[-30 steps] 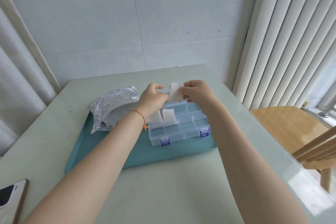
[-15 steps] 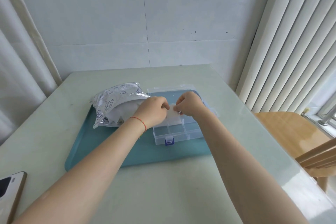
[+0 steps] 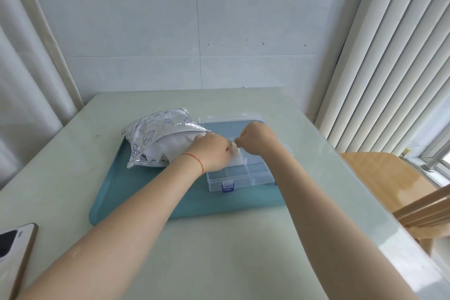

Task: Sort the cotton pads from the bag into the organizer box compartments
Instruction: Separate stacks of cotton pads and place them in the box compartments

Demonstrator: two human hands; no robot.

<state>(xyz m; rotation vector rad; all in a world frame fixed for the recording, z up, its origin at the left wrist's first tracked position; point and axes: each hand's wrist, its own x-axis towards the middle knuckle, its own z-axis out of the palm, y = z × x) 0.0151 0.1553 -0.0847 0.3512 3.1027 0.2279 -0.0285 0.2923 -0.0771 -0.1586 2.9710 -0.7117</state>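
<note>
Table (image 3: 219, 251): both hands pinching pad (image 3: 235, 156).

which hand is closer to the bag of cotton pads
Left. The left hand sits right beside the bag opening; the right hand is farther, over the organizer box.

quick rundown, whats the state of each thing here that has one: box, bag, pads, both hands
organizer box: lid open, lying back flat; front compartments empty, blue latch undone
bag: open at its right end, lying on the teal tray, white pads showing inside
cotton pad: pinched between both hands, low over a back compartment
left hand: fingers curled, pinching the pad
right hand: fingers curled, pinching the pad
phone: face up, screen dark
</note>
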